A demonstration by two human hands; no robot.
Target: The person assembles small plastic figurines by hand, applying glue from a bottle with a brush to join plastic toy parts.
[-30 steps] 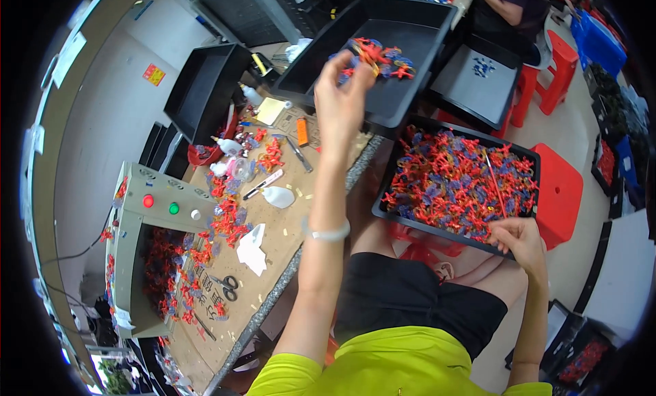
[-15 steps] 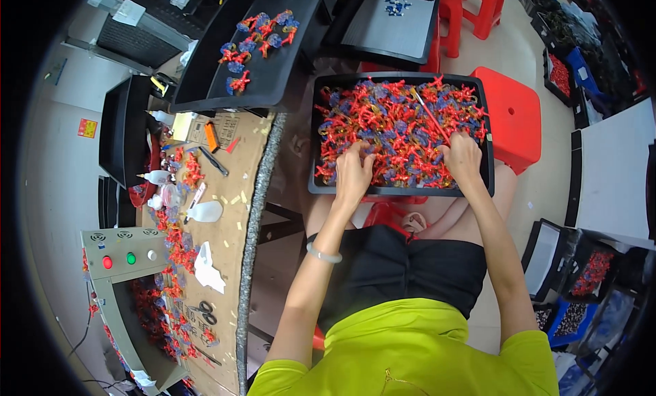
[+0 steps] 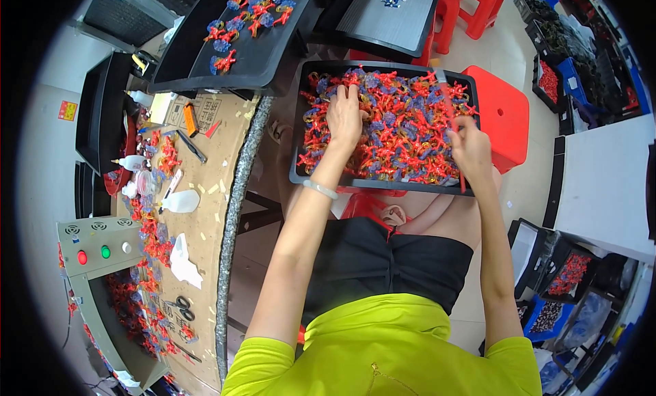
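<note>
A black tray (image 3: 383,184) lies over my lap, heaped with small red, blue and amber plastic figures (image 3: 400,133). On the left part of the heap rests my left hand (image 3: 345,119), fingers stretched out over the figures and thumb apart; its fingertips partly hide what they touch. My right hand (image 3: 471,150), at the tray's right side, is closed round a red-handled paintbrush (image 3: 449,105). The brush is slightly blurred and stands with its metal collar and pale tip toward the tray's far edge.
At left, a workbench (image 3: 212,218) carries glue bottles (image 3: 181,200), scissors (image 3: 183,307), more figures and a grey machine (image 3: 102,239) with buttons. Another black tray (image 3: 239,71) with figures stands at its far end. A red stool (image 3: 502,119) is right of my tray.
My left hand has moved farther up the heap, away from me. The brush in my right hand has swung more upright, its tip now near the tray's far right edge.
</note>
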